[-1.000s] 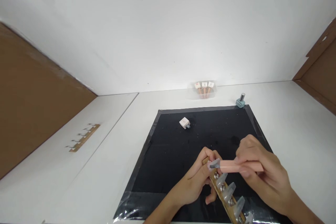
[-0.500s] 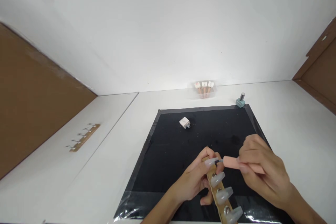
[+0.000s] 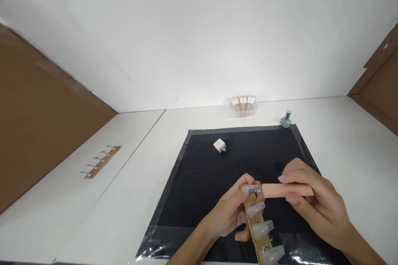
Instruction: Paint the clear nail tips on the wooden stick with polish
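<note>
My left hand (image 3: 225, 217) is closed around the upper end of a wooden nail tip stand (image 3: 255, 232), tilted over the black mat. Several translucent false nails (image 3: 263, 228) stick out from the stand in a row. Between the thumb and fingers of my right hand (image 3: 317, 203) is a nail polish brush (image 3: 280, 190) with a long peach cap handle. Its dark bristles lie against the topmost false nail (image 3: 247, 189), by my left thumb. A white square polish bottle (image 3: 219, 145), uncapped, rests on its side on the mat.
Three white bottles with peach caps sit in a clear tray (image 3: 241, 112) by the back wall. A teal bottle (image 3: 285, 121) stands at the back right corner of the black mat (image 3: 205, 174). Far left lies a wooden strip with metal holders (image 3: 102, 162). Brown panels (image 3: 37, 112) flank the table.
The brush has moved left, its bristles now further over the topmost nail, and its handle is more level. My right fingers have loosened into a straighter pinch. My left hand stays nearly still.
</note>
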Tool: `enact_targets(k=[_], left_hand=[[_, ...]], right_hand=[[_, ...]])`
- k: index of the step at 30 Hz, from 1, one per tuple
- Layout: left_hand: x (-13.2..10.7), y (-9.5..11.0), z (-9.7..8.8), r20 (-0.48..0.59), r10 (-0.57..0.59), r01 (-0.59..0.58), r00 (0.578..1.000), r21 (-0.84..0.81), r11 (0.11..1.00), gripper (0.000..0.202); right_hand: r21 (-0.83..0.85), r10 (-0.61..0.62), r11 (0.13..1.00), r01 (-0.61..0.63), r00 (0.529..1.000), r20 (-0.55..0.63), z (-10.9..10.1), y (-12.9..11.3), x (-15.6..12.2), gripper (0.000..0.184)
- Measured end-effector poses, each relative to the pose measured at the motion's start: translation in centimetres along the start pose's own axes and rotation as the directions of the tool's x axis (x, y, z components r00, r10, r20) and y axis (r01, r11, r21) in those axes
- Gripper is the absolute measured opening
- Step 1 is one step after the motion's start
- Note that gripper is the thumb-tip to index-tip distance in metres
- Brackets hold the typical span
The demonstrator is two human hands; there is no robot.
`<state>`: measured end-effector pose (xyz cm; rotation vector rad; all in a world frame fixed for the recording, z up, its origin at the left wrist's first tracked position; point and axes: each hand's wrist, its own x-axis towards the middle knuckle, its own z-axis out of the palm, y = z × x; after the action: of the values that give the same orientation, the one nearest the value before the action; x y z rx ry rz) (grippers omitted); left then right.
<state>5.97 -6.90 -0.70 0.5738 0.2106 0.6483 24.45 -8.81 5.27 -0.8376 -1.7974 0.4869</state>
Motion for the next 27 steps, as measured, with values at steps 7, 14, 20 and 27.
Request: enact_targets(k=[7,14,20,27], left_hand=[[-0.1,0.1,-0.1,-0.017,0.02,-0.021,1.0,-0.101,0.995,0.023],[-0.3,0.7,0.5,-0.043,-0.028,0.021,0.999,-0.147,0.989,0.024],[-0.2,1.0,1.0,-0.13,-0.063,0.047,0.99,-0.12,0.992,0.033],[-0.2,0.9,0.7,-0.176,-0.093,0.078,0.98,-0.09,0.993,0.036]], right_hand=[[-0.04,-0.009,0.999,0.014,0.993,0.119,0.4,-0.3,0.3,0.033],[-0.079,-0.036,0.996,0.048,0.989,0.141,0.6,-0.3,0.2,0.037],[-0.128,-0.086,0.986,0.105,0.986,0.146,0.5,-0.5,0.4,0.031],[-0.116,-0.156,0.979,0.17,0.98,0.124,0.7,-0.6,0.3,0.028]])
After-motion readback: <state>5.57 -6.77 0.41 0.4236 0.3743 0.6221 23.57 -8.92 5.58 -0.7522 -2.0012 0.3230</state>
